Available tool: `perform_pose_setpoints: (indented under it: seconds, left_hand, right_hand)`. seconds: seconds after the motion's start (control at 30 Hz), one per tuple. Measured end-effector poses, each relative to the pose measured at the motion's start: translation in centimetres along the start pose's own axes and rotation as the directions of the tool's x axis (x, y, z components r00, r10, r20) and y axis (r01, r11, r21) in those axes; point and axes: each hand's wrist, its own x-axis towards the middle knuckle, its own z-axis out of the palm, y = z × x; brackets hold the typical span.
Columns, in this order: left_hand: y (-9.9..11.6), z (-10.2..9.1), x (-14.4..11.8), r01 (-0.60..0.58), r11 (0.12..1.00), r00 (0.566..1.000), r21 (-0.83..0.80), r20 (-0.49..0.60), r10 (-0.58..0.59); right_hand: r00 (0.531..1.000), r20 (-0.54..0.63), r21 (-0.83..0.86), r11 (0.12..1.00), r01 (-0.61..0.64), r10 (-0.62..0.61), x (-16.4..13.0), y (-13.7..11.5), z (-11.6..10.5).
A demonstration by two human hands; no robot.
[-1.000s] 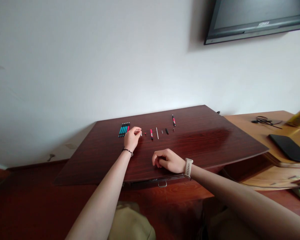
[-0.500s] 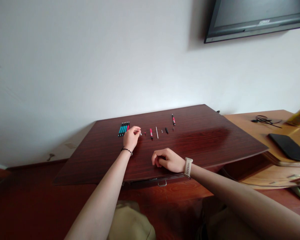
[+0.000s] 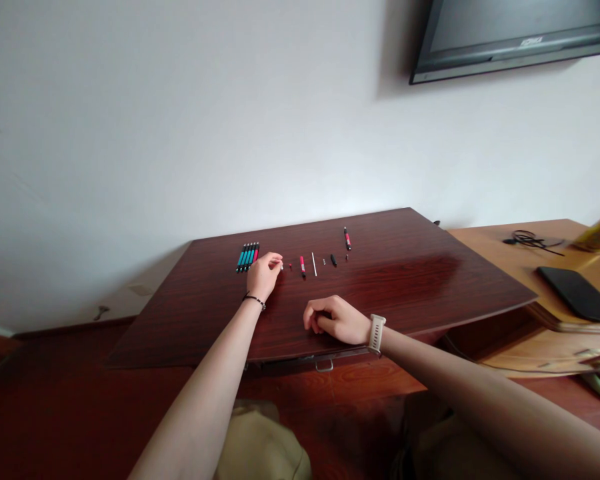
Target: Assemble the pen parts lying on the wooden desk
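Small pale pen part (image 3: pixel 281 266) on the dark table.
Pinched at the left hand's (image 3: pixel 263 276) fingertips, just right of the bundled pens (image 3: pixel 248 257).

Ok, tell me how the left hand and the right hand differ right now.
The left hand reaches far across the dark table, fingertips pinching a tiny pale part beside the row of pens; the right hand rests near the table's front edge, curled in a loose fist with nothing visible in it. The left wrist carries a thin dark band, the right a pale watch. Both lie low on the same tabletop.
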Motion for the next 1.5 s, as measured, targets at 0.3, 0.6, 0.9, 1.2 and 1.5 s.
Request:
perform_pose_setpoints:
  seconds: [0.3, 0.6, 0.9, 1.2, 1.5]
  left_hand:
    - [-0.6, 0.2, -0.3, 0.055, 0.998, 0.997, 0.023, 0.044, -0.056]
    - [-0.7, 0.4, -0.6, 0.045, 0.998, 0.998, 0.049, 0.035, -0.046]
    - [-0.8, 0.5, -0.6, 0.065, 0.997, 0.997, 0.048, 0.038, -0.067]
    - [-0.6, 0.3, -0.9, 0.011, 0.993, 1.000, 0.117, -0.023, -0.009]
    - [-0.1, 0.4, -1.2, -0.063, 0.987, 0.997, 0.151, -0.032, 0.069]
  right_hand:
    - [1.000, 0.002, -0.011, 1.000, 0.002, -0.002, 0.0, 0.4, 0.1]
    - [1.000, 0.000, -0.001, 1.000, -0.007, 0.007, 0.1, 0.1, 0.1]
    - [1.000, 0.004, -0.018, 1.000, -0.012, 0.013, 0.1, 0.1, 0.0]
    - [1.000, 0.005, -0.017, 1.000, -0.015, 0.015, 0.1, 0.1, 0.1]
    - [1.000, 0.010, -0.021, 1.000, -0.017, 0.017, 0.2, 0.1, 0.1]
